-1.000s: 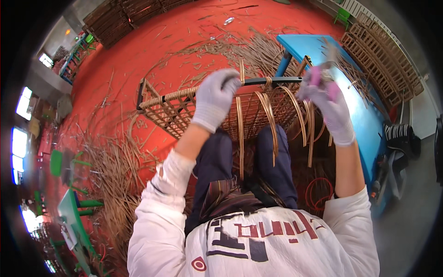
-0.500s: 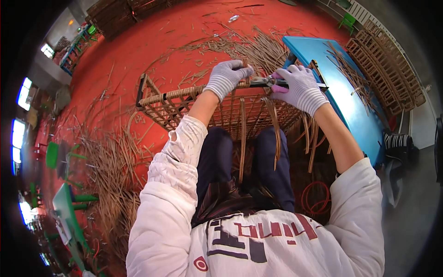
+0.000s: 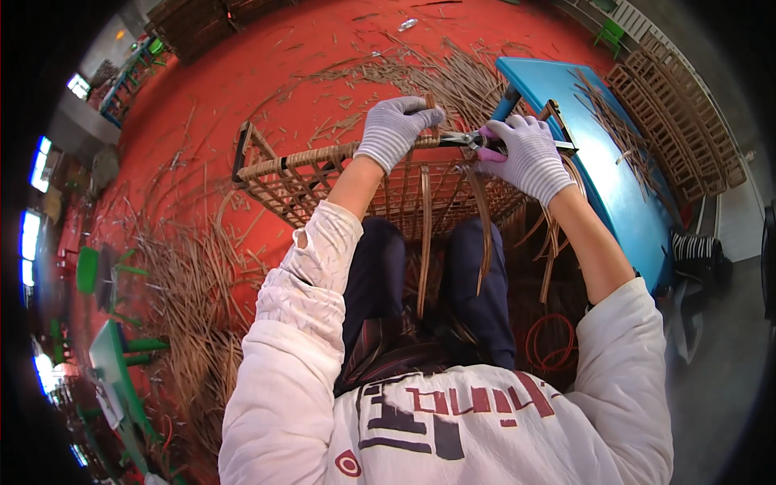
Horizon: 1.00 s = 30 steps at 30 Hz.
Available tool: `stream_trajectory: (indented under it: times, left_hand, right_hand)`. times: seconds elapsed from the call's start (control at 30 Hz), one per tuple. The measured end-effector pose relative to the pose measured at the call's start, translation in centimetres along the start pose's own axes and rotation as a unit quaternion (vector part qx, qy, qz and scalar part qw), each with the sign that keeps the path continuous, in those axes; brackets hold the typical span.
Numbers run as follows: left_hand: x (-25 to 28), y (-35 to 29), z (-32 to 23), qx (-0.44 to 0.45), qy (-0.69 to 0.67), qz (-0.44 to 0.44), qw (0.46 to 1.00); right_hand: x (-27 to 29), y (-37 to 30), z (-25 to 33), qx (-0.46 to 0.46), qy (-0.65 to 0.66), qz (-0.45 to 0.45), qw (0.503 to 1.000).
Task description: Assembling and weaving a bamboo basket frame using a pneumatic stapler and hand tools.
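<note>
The left hand [image 3: 394, 129], in a close-fitting white knit glove with thin grey stripes, is pinched shut between thumb and fingers, knuckles up. The right hand [image 3: 529, 155], gloved alike, curls its fingers in a grip facing the left. Both arms reach forward, wrists nearly straight; the bare left forearm [image 3: 351, 186] slants inward to the right, the bare right forearm [image 3: 594, 242] inward to the left.

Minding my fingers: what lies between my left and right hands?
Head view: the metal end of the pink-handled tool and part of the basket rim.
</note>
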State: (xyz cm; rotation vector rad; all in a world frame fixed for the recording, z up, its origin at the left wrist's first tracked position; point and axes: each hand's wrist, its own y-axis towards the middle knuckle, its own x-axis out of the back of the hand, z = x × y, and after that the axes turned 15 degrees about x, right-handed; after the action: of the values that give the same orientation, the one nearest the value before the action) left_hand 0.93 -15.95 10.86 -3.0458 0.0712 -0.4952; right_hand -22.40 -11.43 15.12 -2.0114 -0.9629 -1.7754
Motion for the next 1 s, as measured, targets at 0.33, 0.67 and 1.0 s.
stream_trajectory:
  times: [0.33, 0.67, 1.0]
  left_hand:
    - [0.0, 0.8, 0.9, 0.004, 0.005, -0.015, 1.0]
    - [0.1, 0.8, 0.9, 0.03, -0.028, 0.011, 0.999]
    - [-0.1, 0.5, 0.8, -0.009, -0.081, -0.073, 0.994]
  right_hand:
    - [0.5, 1.3, 0.6, 0.013, 0.007, 0.046, 0.999]
    - [0.1, 1.7, 0.4, 0.025, 0.027, 0.036, 0.999]
    - [0.8, -2.9, -5.0, -0.152, 0.108, -0.141, 0.972]
